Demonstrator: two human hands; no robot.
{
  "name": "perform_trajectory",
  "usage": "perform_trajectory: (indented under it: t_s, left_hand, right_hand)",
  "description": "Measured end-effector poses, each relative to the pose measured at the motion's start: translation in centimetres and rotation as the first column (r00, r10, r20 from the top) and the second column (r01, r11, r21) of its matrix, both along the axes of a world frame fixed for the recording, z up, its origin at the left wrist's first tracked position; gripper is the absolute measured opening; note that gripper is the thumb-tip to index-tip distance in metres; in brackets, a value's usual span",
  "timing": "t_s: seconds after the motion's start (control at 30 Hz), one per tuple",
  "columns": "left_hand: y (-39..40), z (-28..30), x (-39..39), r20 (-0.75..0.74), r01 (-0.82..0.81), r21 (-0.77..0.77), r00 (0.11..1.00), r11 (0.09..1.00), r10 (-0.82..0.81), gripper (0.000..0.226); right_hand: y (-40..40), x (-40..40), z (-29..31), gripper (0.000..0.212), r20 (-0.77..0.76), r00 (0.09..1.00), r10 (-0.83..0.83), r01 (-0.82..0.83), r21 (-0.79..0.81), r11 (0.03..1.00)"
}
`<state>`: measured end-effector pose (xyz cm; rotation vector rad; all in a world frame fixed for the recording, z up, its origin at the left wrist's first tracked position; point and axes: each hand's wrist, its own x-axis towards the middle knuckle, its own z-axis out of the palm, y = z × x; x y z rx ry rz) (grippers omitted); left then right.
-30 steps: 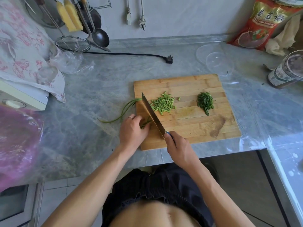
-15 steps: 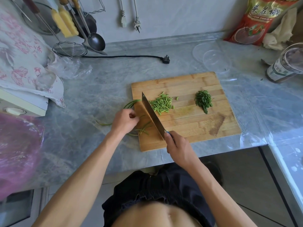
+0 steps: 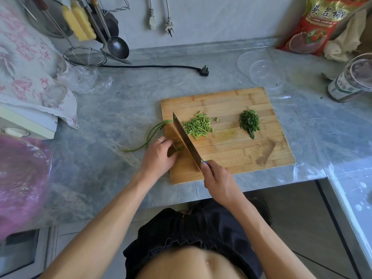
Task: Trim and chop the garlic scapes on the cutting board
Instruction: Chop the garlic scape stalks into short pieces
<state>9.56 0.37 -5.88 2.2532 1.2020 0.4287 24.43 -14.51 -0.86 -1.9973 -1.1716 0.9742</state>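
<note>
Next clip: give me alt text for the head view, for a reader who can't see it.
A person chops garlic scapes on a wooden cutting board: the right hand grips a cleaver, while the left hand holds the stalks at the board's left edge. Two piles lie on the board: light green chopped pieces and darker trimmings. The board sits on a grey marble counter.

This is a home kitchen. A grey marble worktop [image 3: 124, 101] runs along a white wall, where a ladle [image 3: 117, 47], a wire skimmer [image 3: 84, 57] and two loose plugs [image 3: 160, 24] hang. On the worktop lie a wooden cutting board [image 3: 231, 156] with chopped greens [image 3: 198, 125], a red food bag [image 3: 320, 25] with Chinese print, a jar [image 3: 351, 81], a clear plastic lid [image 3: 259, 67], a black power cord [image 3: 153, 66] and a flowered cloth [image 3: 26, 63].
</note>
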Motion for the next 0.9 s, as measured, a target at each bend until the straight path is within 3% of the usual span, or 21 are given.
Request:
perform_trajectory:
  t_s: [0.23,0.43,0.57,0.73,0.9]
  left_hand:
    - [-2.0,-0.7,-0.2,-0.016,-0.127,0.162,0.991,0.979,0.131,0.01]
    - [-3.3,-1.3,-0.9,0.022,-0.121,0.178,0.993,0.977,0.119,0.013]
    - [-3.9,-0.8,0.1,-0.042,-0.239,0.073,0.969,0.968,0.242,0.039]
    - [-4.3,-0.7,1.0,0.008,-0.287,-0.005,0.958,0.958,0.287,0.025]
    - [-3.9,-0.5,1.2,0.07,-0.333,-0.062,0.939,0.941,0.337,0.026]
  right_hand:
    - [-0.2,0.1,-0.1,0.037,-0.003,1.0,-0.005,0.005,0.006,1.0]
    - [-0.2,0.1,-0.1,0.037,-0.015,1.0,-0.017,0.018,0.014,1.0]
    - [-0.2,0.1,-0.2,0.037,-0.011,1.0,-0.025,0.025,0.015,1.0]
    - [-0.3,0.0,-0.2,0.038,0.0,1.0,-0.023,0.023,0.017,1.0]
    - [-0.3,-0.2,-0.1,0.034,0.005,1.0,-0.006,0.006,0.02,1.0]
